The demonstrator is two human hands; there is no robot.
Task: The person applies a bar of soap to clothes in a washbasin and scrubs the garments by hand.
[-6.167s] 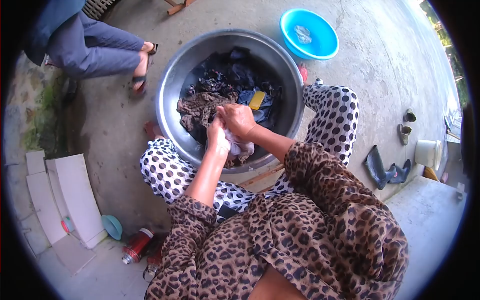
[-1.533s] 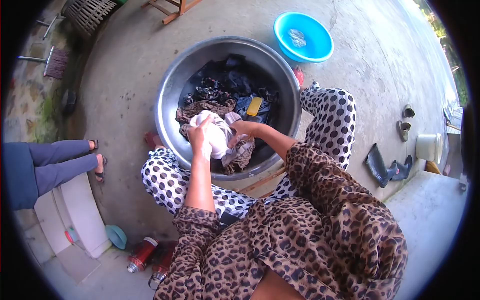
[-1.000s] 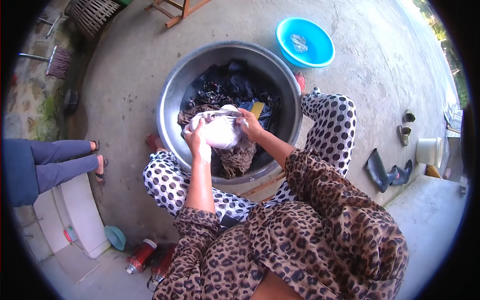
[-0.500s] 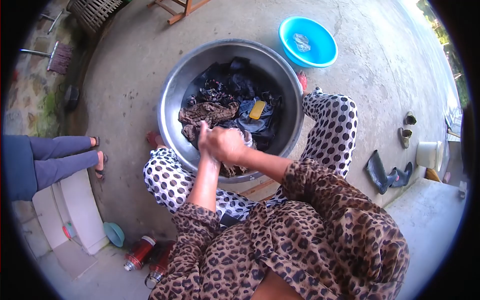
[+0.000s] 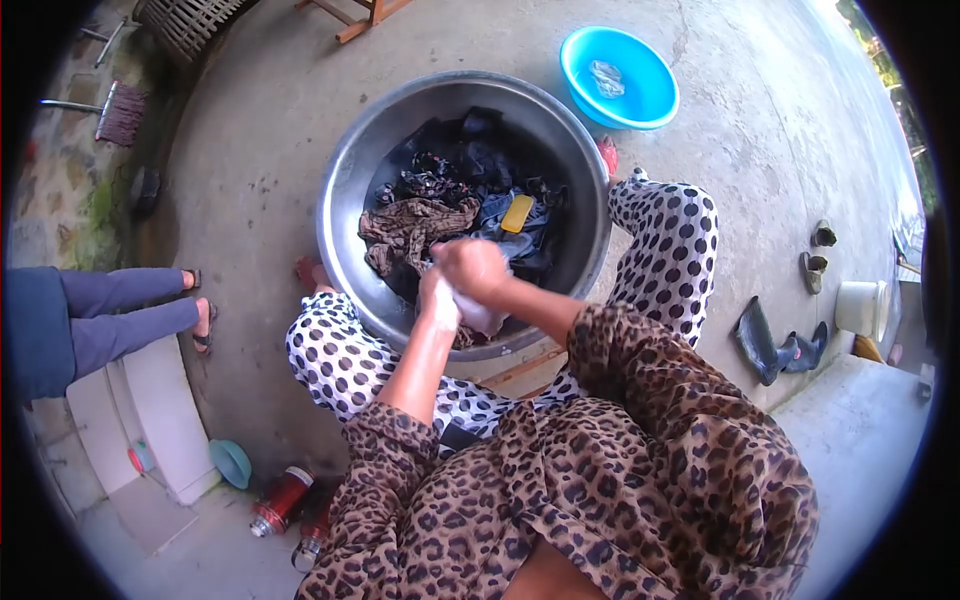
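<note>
My right hand (image 5: 472, 268) is closed in a fist over a pale, soapy cloth (image 5: 483, 314) that hangs below it. Pressed against it is my left hand (image 5: 436, 292), closed on the same cloth, with white suds on its wrist; most of its fingers are hidden. Both hands are above the near side of a large metal basin (image 5: 345, 165). Wet dark clothes (image 5: 485, 165) and a brown patterned garment (image 5: 415, 228) lie in the basin. On a blue denim piece (image 5: 492, 212) rests a yellow bar of soap (image 5: 517, 213).
A blue plastic basin (image 5: 650, 98) with a clear crumpled bag stands beyond the metal one. At left, a person's legs (image 5: 130, 310) show. Red thermos flasks (image 5: 283, 500) stand near a teal bowl (image 5: 230, 464). Boots (image 5: 757, 340) and a white bucket (image 5: 860, 308) are at right.
My hands have shifted slightly right. The pale cloth now shows more below my right hand, and suds cover my left wrist. The view has moved a little.
</note>
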